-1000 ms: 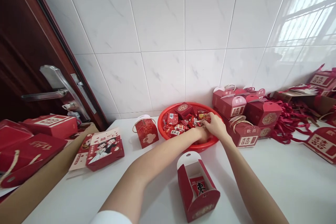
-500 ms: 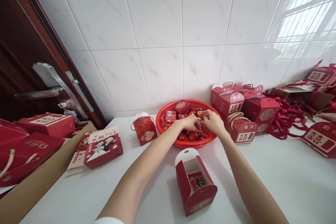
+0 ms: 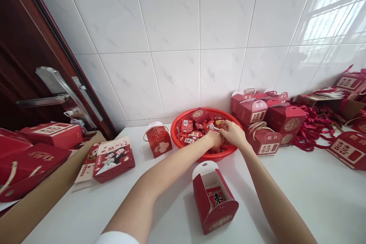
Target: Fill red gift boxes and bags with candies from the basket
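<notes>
A red plastic basket (image 3: pixel 175 137) against the tiled wall holds many red-wrapped candies (image 3: pixel 185 127) and a small dark red box (image 3: pixel 199 114). Both hands are inside it, close together on its right side. My left hand (image 3: pixel 215 140) is bent down among the candies with its fingers curled; what they hold, if anything, is hidden. Beside it, my right hand (image 3: pixel 233 134) is closed with thumb and fingertips together, the contents unclear. Between my forearms stands an open red gift box (image 3: pixel 219 219), its rounded flap up, with a red packet (image 3: pixel 215 196) inside.
Stacked red gift boxes (image 3: pixel 265 145) stand right of the basket, beside a heap of dark red ribbons (image 3: pixel 305 126). A rope-handled box (image 3: pixel 158 141) stands to the left. Printed cartons (image 3: pixel 114 160) and a cardboard box (image 3: pixel 57 183) of red packages lie farther left, near a door (image 3: pixel 25 65).
My left hand has moved slightly right and deeper among the candies, toward my right hand. Wrapped candies on the basket's left side show more now. The open gift box stays in place.
</notes>
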Demonstrator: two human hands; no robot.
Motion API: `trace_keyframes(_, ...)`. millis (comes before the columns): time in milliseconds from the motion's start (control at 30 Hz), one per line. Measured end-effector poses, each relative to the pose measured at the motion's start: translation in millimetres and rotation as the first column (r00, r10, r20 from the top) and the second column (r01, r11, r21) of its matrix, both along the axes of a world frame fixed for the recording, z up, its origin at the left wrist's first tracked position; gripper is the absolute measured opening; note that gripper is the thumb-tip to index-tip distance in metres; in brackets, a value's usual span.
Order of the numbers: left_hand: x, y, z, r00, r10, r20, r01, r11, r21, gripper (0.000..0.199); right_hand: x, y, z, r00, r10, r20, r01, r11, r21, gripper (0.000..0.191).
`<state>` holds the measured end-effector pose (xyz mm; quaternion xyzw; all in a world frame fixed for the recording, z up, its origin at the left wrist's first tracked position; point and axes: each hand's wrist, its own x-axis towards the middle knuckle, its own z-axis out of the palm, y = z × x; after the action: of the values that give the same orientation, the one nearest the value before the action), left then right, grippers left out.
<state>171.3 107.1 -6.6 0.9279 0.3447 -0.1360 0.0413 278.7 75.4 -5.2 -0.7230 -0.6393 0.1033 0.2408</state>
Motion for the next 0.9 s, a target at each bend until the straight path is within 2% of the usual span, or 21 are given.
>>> trace_keyframes(133,3.0,-1.4,-4.7,1.000,-0.004,-0.004,0.004,1.000,0.008,0.037,0.9,1.2,-2.2,1.000,0.025,0.002,-0.025,1.000,0.015,0.028)
trace_keyframes(267,3.5,-0.3,-6.3,0.997,0.023,0.067,-0.021,1.000,-0.020,0.036,0.4,-0.2,-1.3,1.000,0.026,0.007,-0.026,1.000,0.002,0.027)
trace_keyframes(400,-14.0,12.2,1.9,0.977,0.098,0.187,-0.071,0.987,-0.146,0.014,0.8,-1.3,0.1,1.000,0.012,-0.023,-0.011,1.000,0.022,0.028)
trace_keyframes(467,-27.8,21.0,7.9,0.948,0.148,0.280,-0.084,0.970,-0.229,0.006,1.9,-0.2,-0.6,0.998,0.017,-0.054,-0.014,0.999,0.043,0.028)
trace_keyframes(600,-47.8,34.9,14.5,0.850,0.266,0.455,-0.080,0.919,-0.387,0.023,4.3,3.6,-3.4,0.993,0.039,-0.108,-0.031,0.997,0.070,0.033)
trace_keyframes(700,-51.5,39.3,12.9,0.783,0.345,0.518,-0.066,0.874,-0.482,0.034,5.2,5.1,-3.9,0.988,0.051,-0.143,-0.039,0.996,0.081,0.029)
trace_keyframes(900,-51.1,39.9,8.7,0.679,0.430,0.595,-0.011,0.816,-0.578,0.032,7.4,2.5,-3.0,0.968,0.182,-0.173,-0.170,0.982,0.082,0.026)
